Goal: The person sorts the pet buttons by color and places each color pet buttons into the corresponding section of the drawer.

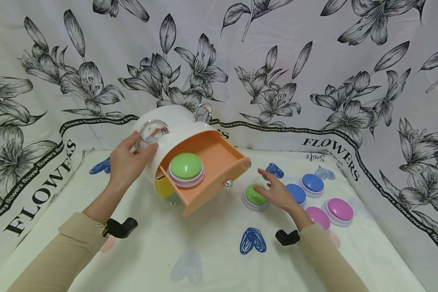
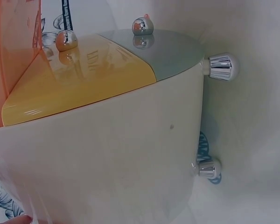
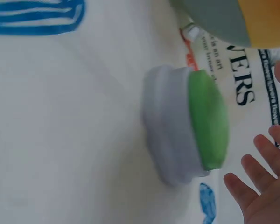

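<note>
A white mini drawer cabinet (image 1: 175, 117) with rounded sides and shiny ear-shaped loops stands in front of me. Its top orange drawer (image 1: 208, 154) is pulled out and holds a green push button (image 1: 186, 166) with a pale base at its left side. My left hand (image 1: 129, 162) rests against the cabinet's upper left side, thumb near the front edge, fingers by the ear. My right hand (image 1: 277, 192) hovers with spread fingers beside a second green push button (image 1: 255, 194) on the cloth. In the right wrist view, its fingers (image 3: 259, 175) are apart from that button (image 3: 207, 121).
Right of and behind my right hand lie two blue buttons (image 1: 312, 183) and two pink buttons (image 1: 340, 209), partly covered by the arm. Below the orange drawer are a yellow drawer (image 2: 84, 79) and a grey drawer (image 2: 158, 51), both with chrome knobs. A flower-printed cloth (image 1: 270, 89) hangs behind.
</note>
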A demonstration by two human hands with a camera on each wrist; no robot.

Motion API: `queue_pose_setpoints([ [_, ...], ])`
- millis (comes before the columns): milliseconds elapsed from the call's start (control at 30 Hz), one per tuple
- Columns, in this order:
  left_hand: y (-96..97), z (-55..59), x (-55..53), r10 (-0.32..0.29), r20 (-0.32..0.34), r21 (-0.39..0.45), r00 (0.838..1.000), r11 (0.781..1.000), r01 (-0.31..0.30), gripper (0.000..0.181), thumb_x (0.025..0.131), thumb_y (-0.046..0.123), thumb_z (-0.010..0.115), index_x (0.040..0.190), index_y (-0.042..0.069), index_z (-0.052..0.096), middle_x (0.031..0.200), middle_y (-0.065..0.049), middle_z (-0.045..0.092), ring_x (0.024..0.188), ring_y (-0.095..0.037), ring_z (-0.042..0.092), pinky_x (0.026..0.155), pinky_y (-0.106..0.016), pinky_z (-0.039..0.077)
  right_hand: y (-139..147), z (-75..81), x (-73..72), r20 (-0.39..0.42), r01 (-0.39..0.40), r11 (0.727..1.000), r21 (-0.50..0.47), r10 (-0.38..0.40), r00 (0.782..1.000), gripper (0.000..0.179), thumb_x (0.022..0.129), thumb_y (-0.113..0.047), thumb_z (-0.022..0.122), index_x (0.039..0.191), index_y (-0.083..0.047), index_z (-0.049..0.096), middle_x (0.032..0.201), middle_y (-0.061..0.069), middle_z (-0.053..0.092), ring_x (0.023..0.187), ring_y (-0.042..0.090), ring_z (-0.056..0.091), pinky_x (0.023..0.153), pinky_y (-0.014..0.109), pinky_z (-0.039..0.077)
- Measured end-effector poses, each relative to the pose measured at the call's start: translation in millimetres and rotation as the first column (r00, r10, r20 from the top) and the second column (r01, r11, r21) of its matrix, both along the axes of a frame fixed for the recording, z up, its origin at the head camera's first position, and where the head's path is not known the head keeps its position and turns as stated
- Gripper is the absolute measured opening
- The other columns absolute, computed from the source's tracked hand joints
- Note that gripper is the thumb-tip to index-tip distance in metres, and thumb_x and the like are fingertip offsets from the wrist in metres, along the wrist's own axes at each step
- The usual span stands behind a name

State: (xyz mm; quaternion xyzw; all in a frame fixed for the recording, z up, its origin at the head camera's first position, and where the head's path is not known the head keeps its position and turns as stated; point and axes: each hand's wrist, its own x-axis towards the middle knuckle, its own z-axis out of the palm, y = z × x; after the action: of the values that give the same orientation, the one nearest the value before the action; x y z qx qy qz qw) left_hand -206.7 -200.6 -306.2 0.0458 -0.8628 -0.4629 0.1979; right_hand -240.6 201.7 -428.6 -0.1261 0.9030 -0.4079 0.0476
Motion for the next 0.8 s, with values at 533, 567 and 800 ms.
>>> queue_pose_setpoints([
  [533,-0.5,0.0,0.5,0.001,0.006,-0.006,1.000,1.000,-0.001,0.067,0.084,0.045,0.060,0.137,0.008,0.044,0.147,-0.006,0.034,0.133,-0.025,0.034,0.099,-0.046,0.042,5,-32.7,14.0,0.058,-0.003,0.994,0.107,-0.003,0.998,0.084,0.081,-0.046,0.065,0.144,-0.006,0.028,0.144,0.017,0.035,0.130,0.035,0.036,0.107,0.049,0.031],
  [567,-0.4,0.1,0.5,0.001,0.006,-0.006,1.000,1.000,-0.001,0.067,0.084,0.045,0.059,0.137,0.008,0.044,0.147,-0.006,0.034,0.133,-0.026,0.034,0.099,-0.046,0.042,6,-34.1,14.5,0.053,-0.006,0.994,0.112,0.000,0.999,0.084,0.081,-0.046,0.065,0.144,-0.005,0.027,0.144,0.018,0.035,0.130,0.035,0.037,0.107,0.049,0.032],
  [800,1.1,0.6,0.2,0.009,0.013,-0.006,1.000,1.000,-0.009,0.067,0.084,0.046,0.060,0.137,0.007,0.045,0.146,-0.006,0.034,0.133,-0.025,0.034,0.100,-0.045,0.041,7,-38.0,16.6,0.042,-0.002,0.992,0.128,-0.003,0.999,0.086,0.080,-0.043,0.068,0.144,-0.004,0.027,0.142,0.019,0.037,0.127,0.035,0.041,0.105,0.049,0.034],
])
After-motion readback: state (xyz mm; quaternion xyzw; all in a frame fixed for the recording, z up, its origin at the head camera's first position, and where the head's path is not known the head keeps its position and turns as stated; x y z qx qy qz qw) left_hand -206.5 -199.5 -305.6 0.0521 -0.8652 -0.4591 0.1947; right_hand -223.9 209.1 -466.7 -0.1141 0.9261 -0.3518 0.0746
